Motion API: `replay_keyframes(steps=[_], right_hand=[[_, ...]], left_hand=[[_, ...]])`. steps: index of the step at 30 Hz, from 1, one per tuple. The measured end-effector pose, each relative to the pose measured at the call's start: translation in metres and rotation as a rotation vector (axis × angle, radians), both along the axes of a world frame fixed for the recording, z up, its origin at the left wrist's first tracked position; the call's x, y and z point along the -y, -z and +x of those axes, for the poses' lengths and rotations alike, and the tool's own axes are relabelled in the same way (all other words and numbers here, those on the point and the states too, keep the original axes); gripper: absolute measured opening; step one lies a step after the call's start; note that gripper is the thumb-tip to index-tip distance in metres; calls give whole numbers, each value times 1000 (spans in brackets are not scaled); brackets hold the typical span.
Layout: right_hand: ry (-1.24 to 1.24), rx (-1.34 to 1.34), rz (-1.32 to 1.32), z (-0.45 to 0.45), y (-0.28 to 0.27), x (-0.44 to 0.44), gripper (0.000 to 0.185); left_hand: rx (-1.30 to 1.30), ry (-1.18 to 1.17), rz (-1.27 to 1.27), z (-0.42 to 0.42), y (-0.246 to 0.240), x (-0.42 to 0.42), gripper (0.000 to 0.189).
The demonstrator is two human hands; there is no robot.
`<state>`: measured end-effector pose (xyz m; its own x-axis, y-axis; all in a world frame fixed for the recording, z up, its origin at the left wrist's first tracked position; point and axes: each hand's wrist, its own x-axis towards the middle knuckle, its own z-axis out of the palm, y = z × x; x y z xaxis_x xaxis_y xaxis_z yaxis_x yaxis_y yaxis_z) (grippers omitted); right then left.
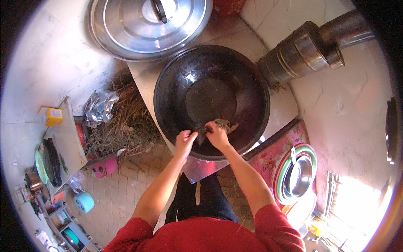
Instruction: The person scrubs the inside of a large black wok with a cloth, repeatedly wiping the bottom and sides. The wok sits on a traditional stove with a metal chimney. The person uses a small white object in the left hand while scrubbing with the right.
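A large dark iron wok point(212, 71) is set into a pale stove top before me. Over its near part, my right hand point(217, 135) grips a crumpled grey-brown rag point(224, 124), part of which trails to the right on the wok's inner wall. My left hand point(186, 142) is at the near left rim, thumb and fingertips close together at the left end of a dark, loose piece that looks like the same cloth. Whether those fingertips pinch it is too small to make out.
Behind the wok a metal lid point(138, 34) leans by the wall. A stovepipe point(292, 53) rises at the right. Straw point(126, 123) is heaped left of the stove, near a silvery plastic bag point(100, 107). Nested basins point(278, 176) stand at the right, and a blue bucket point(84, 202) at the lower left.
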<state>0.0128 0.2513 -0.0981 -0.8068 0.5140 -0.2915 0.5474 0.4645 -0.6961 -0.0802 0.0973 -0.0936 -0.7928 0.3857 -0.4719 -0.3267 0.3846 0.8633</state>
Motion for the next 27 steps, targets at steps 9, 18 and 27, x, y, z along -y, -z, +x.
replay_keyframes(steps=[9, 18, 27], right_hand=[[-236, 740, 302, -73, 116, -55, 69], [662, -51, 292, -77, 97, -187, 43], [1401, -149, -297, -137, 63, -315, 76]], left_hand=[[-61, -252, -301, 7, -14, 235, 10], [334, -513, -601, 99, 6, 330, 8], [202, -266, -530, 86, 20, 312, 7]])
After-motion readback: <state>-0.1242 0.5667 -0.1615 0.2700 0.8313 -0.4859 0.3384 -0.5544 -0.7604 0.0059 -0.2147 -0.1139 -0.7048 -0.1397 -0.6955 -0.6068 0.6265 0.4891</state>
